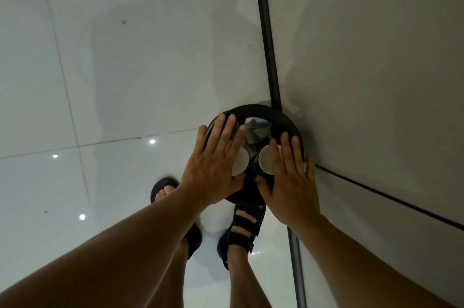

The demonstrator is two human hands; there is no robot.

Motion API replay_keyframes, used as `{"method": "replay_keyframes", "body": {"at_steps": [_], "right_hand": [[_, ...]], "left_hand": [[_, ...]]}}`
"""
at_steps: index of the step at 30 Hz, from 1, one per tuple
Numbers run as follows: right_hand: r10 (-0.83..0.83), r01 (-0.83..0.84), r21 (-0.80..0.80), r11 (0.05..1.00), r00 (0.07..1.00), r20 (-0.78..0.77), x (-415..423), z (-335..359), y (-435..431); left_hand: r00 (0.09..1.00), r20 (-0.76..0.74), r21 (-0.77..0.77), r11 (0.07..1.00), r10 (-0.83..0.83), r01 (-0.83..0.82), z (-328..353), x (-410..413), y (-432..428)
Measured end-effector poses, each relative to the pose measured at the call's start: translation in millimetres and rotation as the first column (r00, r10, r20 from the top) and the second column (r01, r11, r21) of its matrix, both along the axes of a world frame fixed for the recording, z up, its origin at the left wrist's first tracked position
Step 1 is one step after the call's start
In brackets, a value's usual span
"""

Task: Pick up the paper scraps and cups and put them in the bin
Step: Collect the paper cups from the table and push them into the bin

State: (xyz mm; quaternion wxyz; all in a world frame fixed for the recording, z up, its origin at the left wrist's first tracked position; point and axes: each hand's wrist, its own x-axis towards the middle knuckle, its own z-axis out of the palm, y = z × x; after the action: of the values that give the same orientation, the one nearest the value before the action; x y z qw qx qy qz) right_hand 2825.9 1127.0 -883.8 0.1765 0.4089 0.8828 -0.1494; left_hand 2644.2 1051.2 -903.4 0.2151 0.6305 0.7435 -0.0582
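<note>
Past the glossy floor tiles (125,81), my left hand (213,167) hovers flat, fingers straight and gripping nothing, over a white cup (241,160) in the black bin (266,111) mouth. My right hand (291,182), equally flat, hides part of a second cup (265,160). The wall (376,81) stands just beyond.

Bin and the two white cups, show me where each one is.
bin (273,114): head view, far arc of its black rim.
left cup (240,163): head view, its visible white surface.
right cup (265,160): head view, inside its open mouth.
</note>
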Motion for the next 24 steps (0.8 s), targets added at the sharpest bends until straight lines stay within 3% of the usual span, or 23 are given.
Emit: {"method": "replay_keyframes", "body": {"at_steps": [5,11,15,20,24], "right_hand": [[0.012,-0.011,0.022,1.000,0.997,-0.076,-24.9,64.4,3.6],[0.053,-0.054,-0.024,0.998,0.997,-0.055,-73.1,173.1,-0.9],[0.084,-0.087,-0.023,0.996,0.991,-0.102,-108.9,248.1,-14.4],[0.207,-0.207,0.010,0.978,0.974,-0.095,-134.7,328.2,-37.9],[0.316,-0.320,-0.011,0.947,0.940,-0.131,-139.2,377.4,-54.8]], "left_hand": [[0.995,0.015,-0.019,0.995,0.101,-0.101,65.4,-28.4,-6.8],[0.977,-0.020,-0.095,0.973,0.211,-0.211,181.2,-78.7,-30.7],[0.953,-0.055,-0.049,0.952,0.298,-0.301,264.2,-94.4,-56.1],[0.887,-0.102,-0.008,0.891,0.450,-0.454,354.0,-102.7,-106.4],[0.771,-0.142,0.011,0.779,0.621,-0.626,412.1,-87.5,-158.7]]}}
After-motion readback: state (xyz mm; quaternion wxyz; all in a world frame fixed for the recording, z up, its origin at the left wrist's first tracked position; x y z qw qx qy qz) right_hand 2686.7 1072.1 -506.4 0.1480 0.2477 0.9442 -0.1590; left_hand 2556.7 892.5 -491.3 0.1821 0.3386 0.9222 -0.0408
